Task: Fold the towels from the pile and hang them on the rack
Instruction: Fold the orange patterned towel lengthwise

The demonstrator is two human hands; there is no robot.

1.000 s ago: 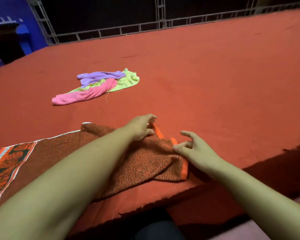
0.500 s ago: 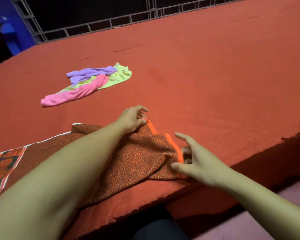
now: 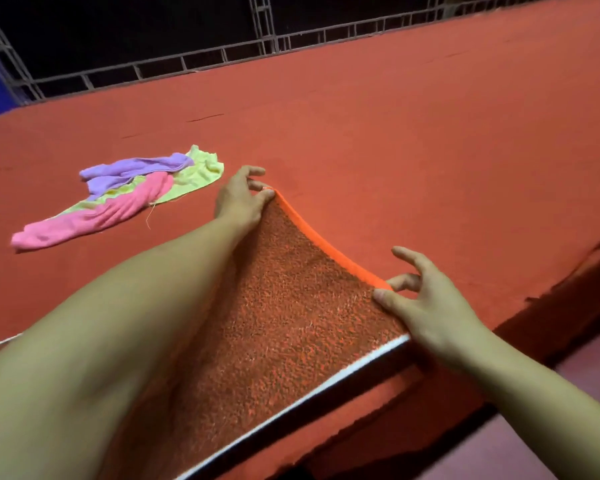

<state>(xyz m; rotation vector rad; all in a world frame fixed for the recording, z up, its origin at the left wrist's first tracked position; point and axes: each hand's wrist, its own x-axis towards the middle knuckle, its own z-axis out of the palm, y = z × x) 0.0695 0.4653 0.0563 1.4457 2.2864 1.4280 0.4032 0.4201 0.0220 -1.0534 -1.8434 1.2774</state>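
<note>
Under both forearms the red-carpeted platform (image 3: pixel 413 140) runs to a metal railing (image 3: pixel 194 60). Between the hands stretches the brown-orange towel (image 3: pixel 284 317) (lower part hidden), left hand (image 3: pixel 239 199) and right hand (image 3: pixel 426 303) each pinching a corner; the towel pile (image 3: pixel 125 199) lies beyond the left.

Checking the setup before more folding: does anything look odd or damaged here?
The red table cover has a ragged, frayed front edge right of the right hand. A loose thread trails from the towel pile.
</note>
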